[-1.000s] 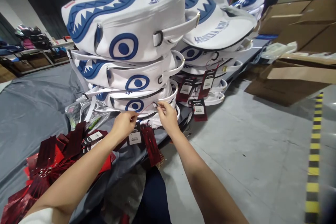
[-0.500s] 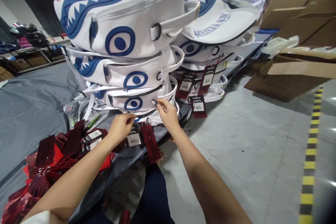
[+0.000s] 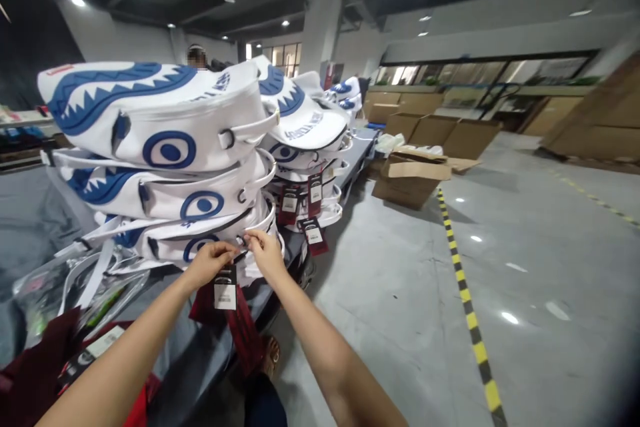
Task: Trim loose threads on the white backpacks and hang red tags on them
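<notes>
White bags with blue shark teeth and eyes are stacked before me; the lowest clearly seen bag (image 3: pixel 173 250) is level with my hands. My left hand (image 3: pixel 207 265) is closed in a pinch, apparently on the thin string of a hang tag. That black hang tag (image 3: pixel 225 290), with a white barcode label, dangles just below, and a dark red tag (image 3: pixel 245 333) hangs beside it. My right hand (image 3: pixel 266 257) pinches at the small dark D-ring (image 3: pixel 241 240) on the bag's side. The string between my fingertips is too fine to follow.
A second bag stack (image 3: pixel 305 130) with hanging tags stands behind. Loose red tags (image 3: pixel 40 353) and clear plastic bags (image 3: pixel 117 300) lie on the grey-covered table (image 3: pixel 170 327). Cardboard boxes (image 3: pixel 410 177) and a yellow-black floor stripe (image 3: pixel 463 290) are at right. Part of a person's head shows beyond.
The view has tilted up and turned right, so the stacks appear lower and further left. My left hand has come closer to my right hand, which stays at the D-ring.
</notes>
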